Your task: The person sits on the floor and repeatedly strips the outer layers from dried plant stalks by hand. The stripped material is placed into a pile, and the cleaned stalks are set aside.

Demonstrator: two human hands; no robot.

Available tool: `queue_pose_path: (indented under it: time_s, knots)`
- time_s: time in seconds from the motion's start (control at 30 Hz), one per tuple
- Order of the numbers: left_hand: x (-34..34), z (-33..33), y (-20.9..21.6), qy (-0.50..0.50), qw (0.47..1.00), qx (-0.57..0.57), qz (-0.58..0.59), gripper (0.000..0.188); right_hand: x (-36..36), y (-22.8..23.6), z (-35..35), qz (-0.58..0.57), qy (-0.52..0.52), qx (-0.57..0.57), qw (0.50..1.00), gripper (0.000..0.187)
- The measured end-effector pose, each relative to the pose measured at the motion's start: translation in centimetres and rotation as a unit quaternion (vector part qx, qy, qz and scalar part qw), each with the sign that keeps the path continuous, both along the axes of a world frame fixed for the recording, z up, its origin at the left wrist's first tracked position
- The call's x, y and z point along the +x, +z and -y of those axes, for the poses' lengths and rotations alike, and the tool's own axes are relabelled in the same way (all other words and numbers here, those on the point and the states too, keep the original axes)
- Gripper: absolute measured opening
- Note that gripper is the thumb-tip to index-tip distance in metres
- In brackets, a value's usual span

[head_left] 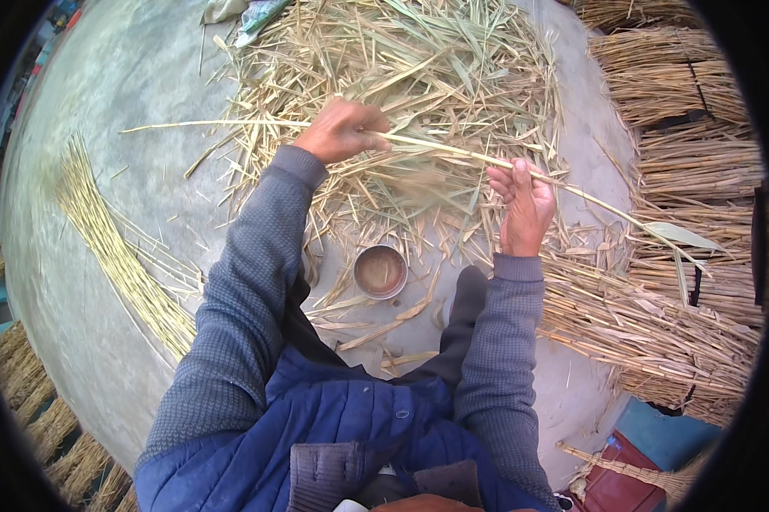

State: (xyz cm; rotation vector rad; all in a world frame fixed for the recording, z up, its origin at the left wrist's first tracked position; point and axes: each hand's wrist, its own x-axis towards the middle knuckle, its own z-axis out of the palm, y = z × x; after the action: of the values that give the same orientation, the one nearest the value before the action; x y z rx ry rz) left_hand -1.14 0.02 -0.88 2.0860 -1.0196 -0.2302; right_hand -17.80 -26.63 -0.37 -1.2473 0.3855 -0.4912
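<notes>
A long, thin reed stalk stretches across both hands, its bare tip out to the left and a few green leaves at its right end. My left hand is closed round the stalk left of its middle, knuckles up. Farther right, my right hand pinches the same stalk between thumb and fingers, palm partly turned up. Beneath the stalk spreads a loose heap of dry leaves and husks. Between my knees stands a small round metal bowl with brownish contents that I cannot make out.
To the left lies a bundle of bare yellowish stalks on the grey floor. Stacked bundles of leafy reeds line the right side, one reaching close to my right leg. A dark red object sits at the lower right.
</notes>
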Motion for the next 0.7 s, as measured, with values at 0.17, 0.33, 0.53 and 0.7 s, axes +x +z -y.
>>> queue_pose_path:
  time_s: [0.17,0.33,0.53,0.7]
  knots:
    - [0.6,-0.9,-1.8,0.031,0.996,-0.001,-0.079,0.021,-0.1,0.2,0.8,-0.024,-0.026,-0.019,0.999,0.035]
    - [1.2,-2.2,-2.2,0.068,0.965,0.198,0.159,0.023,-1.0,1.5,2.7,0.003,-0.099,-0.019,0.995,0.030]
    - [-3.6,4.4,0.2,-0.002,0.991,-0.049,0.121,0.035,-0.1,0.6,-0.8,-0.027,0.019,-0.026,0.999,0.033]
    - [-4.2,5.7,0.5,-0.007,0.982,-0.060,0.177,0.021,-0.1,0.9,-1.9,-0.026,0.031,0.001,0.999,0.031]
